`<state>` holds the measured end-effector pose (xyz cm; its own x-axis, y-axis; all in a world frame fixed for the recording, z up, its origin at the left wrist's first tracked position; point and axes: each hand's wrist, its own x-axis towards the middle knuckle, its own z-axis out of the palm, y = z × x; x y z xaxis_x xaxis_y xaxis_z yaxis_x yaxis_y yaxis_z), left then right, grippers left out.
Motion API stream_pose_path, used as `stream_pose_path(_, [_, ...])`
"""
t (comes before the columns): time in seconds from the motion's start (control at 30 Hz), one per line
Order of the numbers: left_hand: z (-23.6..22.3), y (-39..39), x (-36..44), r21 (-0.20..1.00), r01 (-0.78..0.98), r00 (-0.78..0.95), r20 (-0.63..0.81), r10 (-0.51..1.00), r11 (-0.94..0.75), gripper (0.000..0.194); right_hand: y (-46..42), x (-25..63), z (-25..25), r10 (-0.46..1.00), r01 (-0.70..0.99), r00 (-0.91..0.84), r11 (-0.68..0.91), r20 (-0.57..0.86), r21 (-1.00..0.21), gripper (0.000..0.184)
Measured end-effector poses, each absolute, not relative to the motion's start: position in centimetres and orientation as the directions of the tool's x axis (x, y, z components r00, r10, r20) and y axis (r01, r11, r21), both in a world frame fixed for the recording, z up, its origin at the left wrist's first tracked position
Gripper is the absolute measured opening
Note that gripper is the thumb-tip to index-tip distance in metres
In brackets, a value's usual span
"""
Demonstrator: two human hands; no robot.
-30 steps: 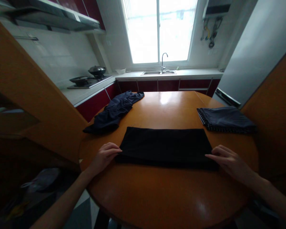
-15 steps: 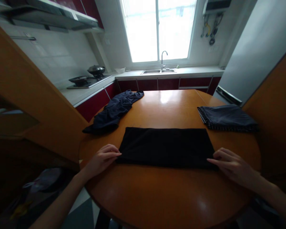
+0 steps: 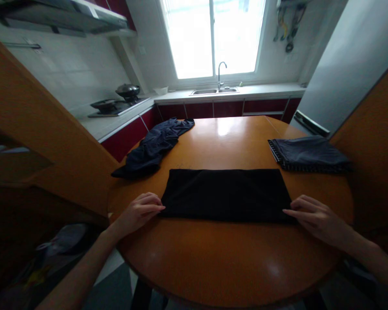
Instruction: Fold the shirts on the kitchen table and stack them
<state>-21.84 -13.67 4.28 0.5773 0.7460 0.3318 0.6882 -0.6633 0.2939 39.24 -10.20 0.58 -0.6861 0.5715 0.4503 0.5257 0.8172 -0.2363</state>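
A black folded garment (image 3: 224,193) lies flat on the wooden table (image 3: 213,258) as a wide strip; its exact kind does not show. At its near left corner, my left hand (image 3: 142,211) pinches the cloth between thumb and fingers. My right hand (image 3: 317,217) grips the near right corner in the same way. The fingertips partly hide both corners.
A crumpled dark blue garment (image 3: 157,148) lies at the table's far left. On the right sits a folded dark grey cloth (image 3: 310,154) with a patterned edge. Beyond are a sink (image 3: 215,91), pans on a stove (image 3: 119,108) and a fridge (image 3: 345,73).
The near edge of the black garment has flattened and straightened slightly. Both hands keep hold of its corners, the right one a little further right. The view has tilted down a bit.
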Motion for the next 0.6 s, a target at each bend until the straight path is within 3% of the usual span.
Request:
stream_pose_path(0.3, [3.7,-14.0,-21.9,0.267,0.698,0.574,0.344,0.743,-0.664,0.020,-9.9,39.5,-0.3,0.603,0.537,-0.671,0.796,0.431,-0.278,0.040])
stream_pose_path(0.47, [4.7,-13.3,-21.6,0.394,0.720,0.454,0.355,0.817,-0.571,0.022,-9.2,39.0,1.1,0.659,0.525,-0.630,0.752,0.412,-0.399,0.029])
stream_pose_path(0.6, [8.3,-8.4,-21.3,0.467,0.741,0.364,0.323,0.874,-0.482,0.029,-4.3,38.4,5.3,0.749,0.559,-0.527,0.662,0.401,-0.500,0.026])
